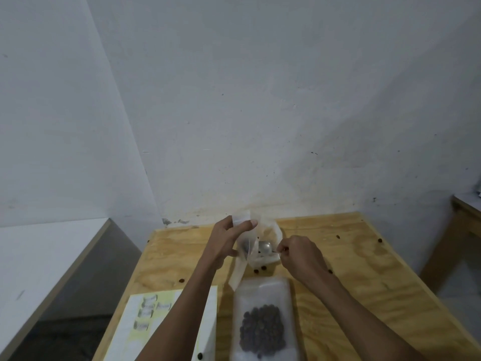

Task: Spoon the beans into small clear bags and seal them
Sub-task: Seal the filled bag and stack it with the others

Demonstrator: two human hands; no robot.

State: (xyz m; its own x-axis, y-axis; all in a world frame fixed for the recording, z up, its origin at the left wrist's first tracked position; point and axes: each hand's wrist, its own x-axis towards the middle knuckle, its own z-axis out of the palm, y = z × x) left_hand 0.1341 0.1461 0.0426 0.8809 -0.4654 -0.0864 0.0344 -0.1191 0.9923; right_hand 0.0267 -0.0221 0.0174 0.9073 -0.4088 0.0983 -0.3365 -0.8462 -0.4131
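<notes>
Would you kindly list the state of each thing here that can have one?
Small clear bag: held open, upright.
Spoon: bowl inside the bag.
Left hand: pinches the bag's top.
Right hand: grips the spoon handle.
Bean pouch: lying flat, holding beans.
Loose beans: scattered on the table.

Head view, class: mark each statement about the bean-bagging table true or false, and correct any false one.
1. The left hand holds up a small clear bag. True.
2. The right hand is empty. False: it holds a metal spoon whose bowl reaches into the bag.
3. A clear bag of dark beans lies flat on the wooden table, nearer the person than the hands. True.
4. The sheet of labels lies to the right of the bag of beans. False: it lies to its left.
5. Loose beans are scattered on the table. True.
</notes>
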